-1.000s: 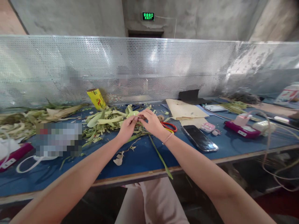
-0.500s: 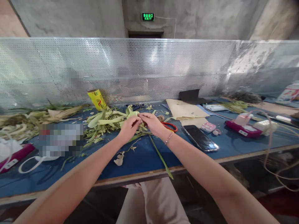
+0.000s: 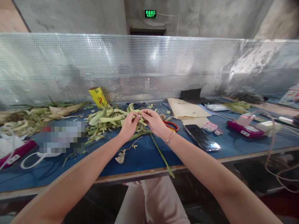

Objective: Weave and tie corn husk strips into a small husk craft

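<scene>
My left hand (image 3: 129, 127) and my right hand (image 3: 154, 122) meet above the middle of the blue table. Both are closed, thumbs and fingertips pinching a pale green corn husk (image 3: 142, 120) between them; its finer shape is hidden by the fingers. Left of them lies a loose pile of corn husks (image 3: 106, 119), close against my left hand. A long green leaf strip (image 3: 162, 156) runs from under my right hand to the table's front edge. Red-handled scissors (image 3: 174, 124) lie just right of my right hand, partly covered by it.
A phone (image 3: 202, 137), a pink case (image 3: 210, 126) and a purple power strip (image 3: 245, 130) lie rightward. Brown paper (image 3: 187, 109) is behind them. A yellow can (image 3: 98, 97) stands tilted by the perforated metal screen (image 3: 149, 68). More husks (image 3: 28, 119) lie far left.
My fingertips have shifted slightly against each other, the left thumb now pressing nearer the right fingers. The view has moved a little; both hands stay over the same spot.
</scene>
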`<move>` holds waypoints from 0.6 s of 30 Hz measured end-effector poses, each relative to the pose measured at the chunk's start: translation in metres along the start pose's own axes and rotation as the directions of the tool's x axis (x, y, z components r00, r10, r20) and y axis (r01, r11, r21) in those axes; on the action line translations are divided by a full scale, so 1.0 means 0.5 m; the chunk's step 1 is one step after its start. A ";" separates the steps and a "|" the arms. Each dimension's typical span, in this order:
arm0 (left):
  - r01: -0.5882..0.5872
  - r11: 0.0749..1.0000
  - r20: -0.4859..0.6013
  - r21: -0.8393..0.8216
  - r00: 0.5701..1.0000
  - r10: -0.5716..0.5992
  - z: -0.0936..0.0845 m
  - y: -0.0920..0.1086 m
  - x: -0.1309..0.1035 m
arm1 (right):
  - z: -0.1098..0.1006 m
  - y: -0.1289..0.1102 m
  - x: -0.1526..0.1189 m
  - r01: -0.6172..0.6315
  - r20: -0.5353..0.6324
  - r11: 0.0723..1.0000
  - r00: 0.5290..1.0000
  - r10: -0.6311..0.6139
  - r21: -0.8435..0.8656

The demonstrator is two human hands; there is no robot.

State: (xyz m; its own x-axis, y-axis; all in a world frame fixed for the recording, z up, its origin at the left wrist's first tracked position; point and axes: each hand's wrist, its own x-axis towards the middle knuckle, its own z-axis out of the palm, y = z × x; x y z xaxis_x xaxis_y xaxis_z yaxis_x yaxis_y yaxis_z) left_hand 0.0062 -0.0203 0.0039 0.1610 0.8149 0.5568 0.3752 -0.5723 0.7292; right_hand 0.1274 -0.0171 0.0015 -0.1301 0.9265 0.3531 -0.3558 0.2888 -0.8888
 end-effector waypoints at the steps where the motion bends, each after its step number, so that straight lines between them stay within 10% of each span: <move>1: 0.015 1.000 0.002 -0.011 1.000 -0.015 0.000 0.000 0.000 | 0.001 0.000 -0.001 0.010 0.001 1.000 1.000 -0.010 0.003; 18: 0.180 0.938 0.011 -0.297 0.983 -0.186 0.010 -0.041 0.008 | -0.014 0.020 0.008 0.130 0.029 0.961 0.992 -0.127 -0.244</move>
State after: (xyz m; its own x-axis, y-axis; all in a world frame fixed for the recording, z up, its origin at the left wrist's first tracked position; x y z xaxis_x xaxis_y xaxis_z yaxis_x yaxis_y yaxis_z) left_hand 0.0036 -0.0049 -0.0107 0.0983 0.9079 0.4075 0.1097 -0.4168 0.9023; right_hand 0.1297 -0.0090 -0.0082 -0.1105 0.8752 0.4709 -0.1333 0.4565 -0.8797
